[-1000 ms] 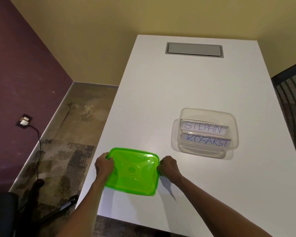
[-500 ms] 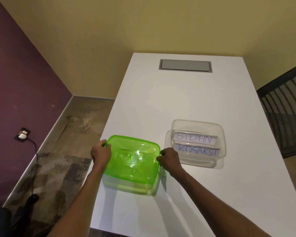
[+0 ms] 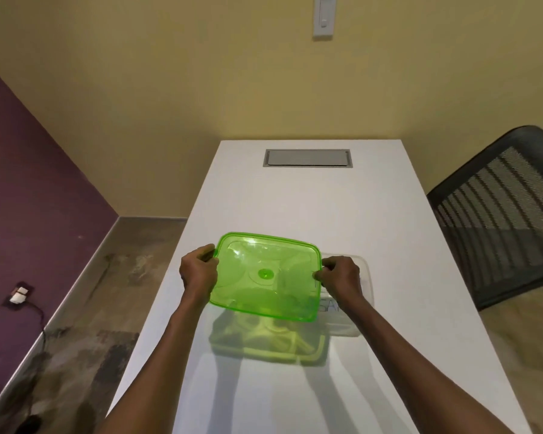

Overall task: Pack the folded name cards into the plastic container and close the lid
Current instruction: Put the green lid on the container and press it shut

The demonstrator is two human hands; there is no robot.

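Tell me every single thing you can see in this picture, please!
lid: one, see-through green, held up above the table, casting a green shadow below it
container: one, clear plastic, on the table, mostly hidden behind the lid and the right hand
name cards: count unclear, white with blue letters, inside the container, mostly hidden
table: one, white, in the middle of the room
cable hatch: one, grey, at the table's far end
chair: one, black mesh, right of the table
light switch: one, white, on the yellow wall
floor socket: one, white plug, black cable, far left
left hand: grips the lid's left edge
right hand: pinches the lid's right edge
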